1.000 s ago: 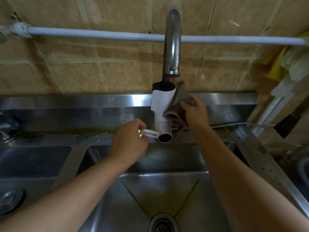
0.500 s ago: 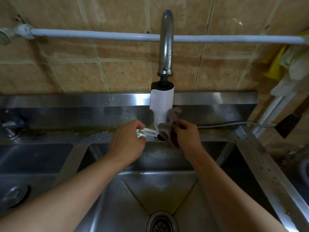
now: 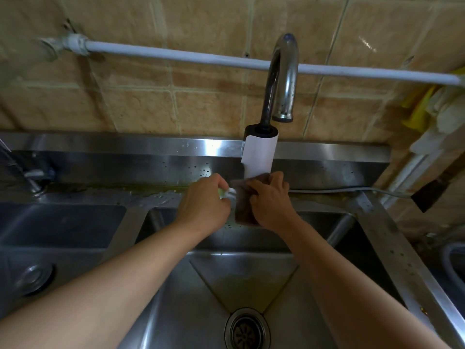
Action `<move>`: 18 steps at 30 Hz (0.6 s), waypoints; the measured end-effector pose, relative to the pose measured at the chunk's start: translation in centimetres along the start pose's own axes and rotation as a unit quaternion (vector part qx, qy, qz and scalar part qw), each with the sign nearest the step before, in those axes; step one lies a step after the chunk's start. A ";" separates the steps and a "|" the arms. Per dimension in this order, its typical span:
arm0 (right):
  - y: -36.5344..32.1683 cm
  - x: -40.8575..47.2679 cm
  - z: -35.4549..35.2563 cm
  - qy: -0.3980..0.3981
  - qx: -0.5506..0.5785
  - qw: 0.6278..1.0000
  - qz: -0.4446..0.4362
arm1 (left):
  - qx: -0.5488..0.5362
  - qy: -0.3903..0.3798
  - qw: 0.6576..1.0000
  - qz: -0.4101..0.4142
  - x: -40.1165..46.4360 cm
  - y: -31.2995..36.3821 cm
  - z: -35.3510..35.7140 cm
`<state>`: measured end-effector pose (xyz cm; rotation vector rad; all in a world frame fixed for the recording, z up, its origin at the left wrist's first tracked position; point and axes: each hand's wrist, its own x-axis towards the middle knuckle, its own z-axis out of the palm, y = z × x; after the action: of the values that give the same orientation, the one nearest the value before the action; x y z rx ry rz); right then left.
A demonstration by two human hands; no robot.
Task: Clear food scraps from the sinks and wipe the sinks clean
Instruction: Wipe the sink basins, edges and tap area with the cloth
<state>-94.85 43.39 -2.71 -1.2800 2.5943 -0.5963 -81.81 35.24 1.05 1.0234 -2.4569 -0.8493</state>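
While 2 hands work at the tap, the right hand (image 3: 270, 200) has its fingers curled around 1 brown cloth (image 3: 243, 210), pressed at the base of the white faucet body (image 3: 259, 157). Just left of those fingers, the left hand (image 3: 205, 206) pinches 1 white lever (image 3: 231, 190). Below both hands lies the middle sink (image 3: 246, 280) with 1 drain (image 3: 247, 329); a 2nd sink (image 3: 63, 227) sits left. No writing is readable.

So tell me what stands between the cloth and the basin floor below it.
Nothing visible does. The cloth, gripped in the right hand by the white tap body, hangs over the middle basin, whose floor and drain show bare.
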 end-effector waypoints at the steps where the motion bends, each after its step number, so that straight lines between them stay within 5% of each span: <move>1: 0.1 -0.7 0.2 0.020 -0.007 1.000 -0.013 | 0.000 0.000 1.000 0.001 -0.1 0.1 0.0; 7: 0.1 -2.0 0.3 0.115 0.203 0.972 0.020 | -0.005 -0.021 1.000 0.007 -0.1 0.1 -0.5; 13: -1.2 0.6 -1.0 0.014 -0.028 1.000 0.003 | -0.002 -0.035 0.999 -0.012 0.4 -0.8 -1.1; 18: -2.1 2.0 -1.0 -0.028 -0.080 0.996 0.027 | 0.003 -0.040 0.999 -0.011 0.5 -1.0 -1.1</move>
<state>-94.96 40.92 -0.89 -1.2461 2.6673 -0.3450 -81.10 33.85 1.27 1.0395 -2.5196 -0.9060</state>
